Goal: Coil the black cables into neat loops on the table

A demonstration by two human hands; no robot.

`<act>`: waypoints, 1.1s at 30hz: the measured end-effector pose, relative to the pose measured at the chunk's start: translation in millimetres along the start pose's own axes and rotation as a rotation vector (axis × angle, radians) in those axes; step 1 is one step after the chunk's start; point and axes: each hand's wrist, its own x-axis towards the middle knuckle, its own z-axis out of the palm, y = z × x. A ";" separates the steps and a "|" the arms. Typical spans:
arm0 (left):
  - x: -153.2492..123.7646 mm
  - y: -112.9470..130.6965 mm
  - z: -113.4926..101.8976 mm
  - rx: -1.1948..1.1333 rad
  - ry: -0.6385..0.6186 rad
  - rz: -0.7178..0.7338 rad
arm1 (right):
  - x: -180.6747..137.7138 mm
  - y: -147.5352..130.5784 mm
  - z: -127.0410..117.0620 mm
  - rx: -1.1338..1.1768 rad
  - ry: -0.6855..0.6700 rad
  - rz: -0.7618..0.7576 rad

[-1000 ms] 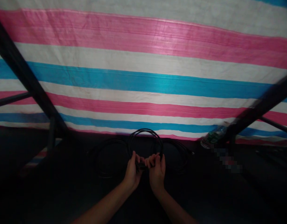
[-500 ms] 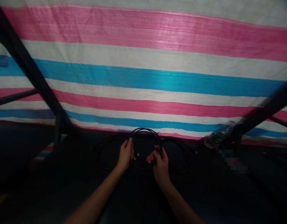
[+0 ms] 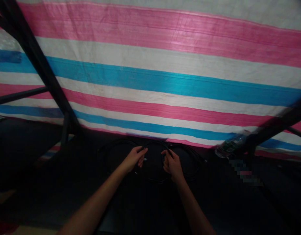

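Observation:
A coiled black cable [image 3: 156, 142] lies between my two hands, low over the dark surface. My left hand [image 3: 137, 158] is closed on the coil's left side, thumb along the top. On the opposite side my right hand [image 3: 172, 162] grips the coil with curled fingers. Another black cable coil [image 3: 118, 141] rests just left of my left hand, partly hidden behind it. To the right of my right hand lies a further black cable coil [image 3: 193, 155] with a small light plug end. The lower part of the held coil is hard to make out in the dark.
A striped pink, white and blue sheet [image 3: 165, 75] hangs behind the dark tabletop [image 3: 91, 189]. Dark metal frame posts stand at left [image 3: 40, 65] and right [image 3: 270, 133]. A clear plastic bottle [image 3: 231, 145] lies by the right post.
The coil between my hands has come down nearer the surface. My right hand has shifted slightly right and its fingers are more curled. The view has tilted and moved a little left.

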 end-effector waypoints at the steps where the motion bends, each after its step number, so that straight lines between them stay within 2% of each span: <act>1: -1.3 4.5 -4.8 -0.036 -0.039 -0.017 | -0.6 -2.2 -1.4 -0.004 -0.036 0.033; 3: -4.8 13.9 -15.7 -0.080 -0.146 -0.064 | -1.8 -6.7 -5.0 -0.012 -0.107 0.089; 7: -12.4 25.7 -30.4 -0.091 -0.447 -0.188 | -4.4 -10.8 -11.5 -0.122 -0.285 0.184; 10: -15.1 22.6 -25.7 -0.082 -0.508 -0.258 | -5.5 -7.4 -11.8 -0.212 -0.415 0.232; 12: -14.7 17.1 -17.5 -0.062 -0.475 -0.303 | -4.6 -4.4 -11.5 -0.244 -0.427 0.233; 16: -9.3 11.7 -12.1 -0.122 -0.414 -0.342 | -1.0 -6.6 -16.3 -0.258 -0.348 0.226; 22: -4.4 30.8 -46.8 -0.205 -0.333 -0.293 | -3.9 -10.8 -14.3 -0.019 -0.430 0.236; 24: -7.1 38.9 -59.6 -0.227 -0.252 -0.257 | -6.1 -5.1 -6.2 0.079 -0.466 0.197; 27: -12.3 46.0 -75.3 -0.270 -0.093 -0.220 | -9.9 6.7 9.2 0.169 -0.443 0.115; 31: -17.7 41.3 -95.0 -0.294 0.115 -0.209 | -14.3 21.9 32.3 0.083 -0.438 0.035; 33: -19.3 34.6 -107.0 -0.246 0.220 -0.183 | -12.8 29.8 46.0 0.035 -0.391 -0.031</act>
